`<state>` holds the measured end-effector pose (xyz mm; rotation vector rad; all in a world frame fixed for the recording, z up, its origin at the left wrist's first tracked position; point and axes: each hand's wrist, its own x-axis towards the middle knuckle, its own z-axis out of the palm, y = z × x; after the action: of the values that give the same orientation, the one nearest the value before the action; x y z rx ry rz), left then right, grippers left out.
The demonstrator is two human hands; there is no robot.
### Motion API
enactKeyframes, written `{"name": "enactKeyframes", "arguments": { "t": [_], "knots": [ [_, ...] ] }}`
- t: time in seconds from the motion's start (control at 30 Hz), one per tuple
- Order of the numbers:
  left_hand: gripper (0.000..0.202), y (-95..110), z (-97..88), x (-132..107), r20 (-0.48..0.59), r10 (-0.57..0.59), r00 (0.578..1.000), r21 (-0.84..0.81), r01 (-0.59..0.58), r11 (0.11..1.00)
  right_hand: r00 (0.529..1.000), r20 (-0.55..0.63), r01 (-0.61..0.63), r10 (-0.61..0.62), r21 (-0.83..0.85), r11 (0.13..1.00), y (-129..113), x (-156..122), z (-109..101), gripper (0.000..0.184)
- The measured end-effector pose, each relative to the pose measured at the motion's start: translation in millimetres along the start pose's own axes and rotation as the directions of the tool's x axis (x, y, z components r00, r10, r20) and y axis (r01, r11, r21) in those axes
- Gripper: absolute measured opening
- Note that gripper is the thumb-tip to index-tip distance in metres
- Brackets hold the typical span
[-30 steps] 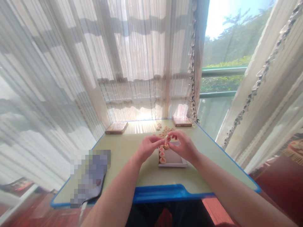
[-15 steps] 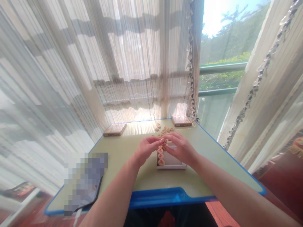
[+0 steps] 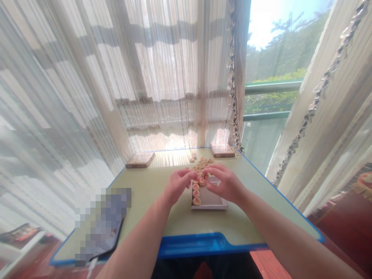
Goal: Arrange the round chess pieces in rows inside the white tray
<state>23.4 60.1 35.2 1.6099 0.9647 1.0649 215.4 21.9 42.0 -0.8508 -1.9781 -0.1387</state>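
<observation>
A shallow white tray (image 3: pixel 213 199) lies in the middle of the green table (image 3: pixel 162 209). Round wooden game pieces with red marks (image 3: pixel 196 193) line the tray's left side. My left hand (image 3: pixel 178 186) hovers at the tray's far left corner, its fingers pinched together over a piece there. My right hand (image 3: pixel 225 182) is above the tray's far end and pinches a red-marked wooden piece (image 3: pixel 205 176) between thumb and fingers. Several loose pieces (image 3: pixel 200 161) lie on the table just beyond both hands.
Two flat wooden boxes sit at the table's far edge, one on the left (image 3: pixel 140 159) and one on the right (image 3: pixel 222 150). A dark blurred object (image 3: pixel 101 224) lies at the near left. Sheer curtains hang close behind the table. A blue rim (image 3: pixel 194 245) runs along its near edge.
The pieces in the tray's left row stay put. My hands have shifted slightly, and the right hand now shows a red-marked piece held at its fingertips over the tray's far end.
</observation>
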Motion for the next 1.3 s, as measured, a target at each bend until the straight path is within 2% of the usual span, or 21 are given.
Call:
{"name": "enactKeyframes", "arguments": {
  "t": [0.07, 0.1, 0.17, 0.23, 0.33, 0.47, 0.63, 0.83, 1.3],
  "knots": [
    [0.037, -4.9, -6.8, 3.7, -0.219, 0.093, 0.971, 0.198, -0.049, 0.979, 0.993, 0.108, -0.048, 0.046, 0.014, 0.999, 2.4, 0.4, -10.4, 0.018],
    [0.038, -8.2, -10.4, 5.4, -0.287, 0.146, 0.947, 0.309, -0.053, 0.95, 0.98, 0.186, -0.074, 0.07, 0.015, 0.997, 3.7, 0.3, -14.7, 0.016],
    [0.039, -15.0, -16.5, 7.8, -0.325, 0.195, 0.925, 0.48, -0.016, 0.877, 0.932, 0.343, -0.119, 0.117, -0.013, 0.993, 5.7, -1.0, -19.8, 0.013],
    [0.038, -20.6, -19.6, 8.3, -0.309, 0.211, 0.927, 0.602, 0.019, 0.798, 0.876, 0.457, -0.142, 0.158, -0.067, 0.987, 6.5, -3.4, -19.5, 0.013],
    [0.038, -23.8, -19.8, 7.0, -0.294, 0.233, 0.927, 0.702, 0.044, 0.711, 0.823, 0.533, -0.151, 0.197, -0.128, 0.98, 6.1, -7.7, -12.5, 0.014],
    [0.037, -21.1, -20.3, 6.3, -0.344, 0.27, 0.899, 0.726, 0.072, 0.684, 0.811, 0.528, -0.2, 0.253, -0.157, 0.967, 6.3, -10.9, -3.9, 0.004],
    [0.037, -20.7, -23.6, 7.3, -0.393, 0.333, 0.857, 0.722, 0.064, 0.688, 0.802, 0.546, -0.203, 0.243, -0.133, 0.97, 8.9, -11.6, 0.7, 0.01],
    [0.038, -23.5, -22.3, 7.7, -0.359, 0.348, 0.866, 0.748, 0.044, 0.662, 0.831, 0.508, -0.183, 0.227, -0.136, 0.974, 10.6, -11.5, 6.0, 0.013],
    [0.037, -24.5, -20.6, 9.6, -0.329, 0.389, 0.861, 0.778, 0.013, 0.628, 0.834, 0.495, -0.181, 0.246, -0.176, 0.968, 13.2, -9.8, 13.9, 0.012]
  ]
}}
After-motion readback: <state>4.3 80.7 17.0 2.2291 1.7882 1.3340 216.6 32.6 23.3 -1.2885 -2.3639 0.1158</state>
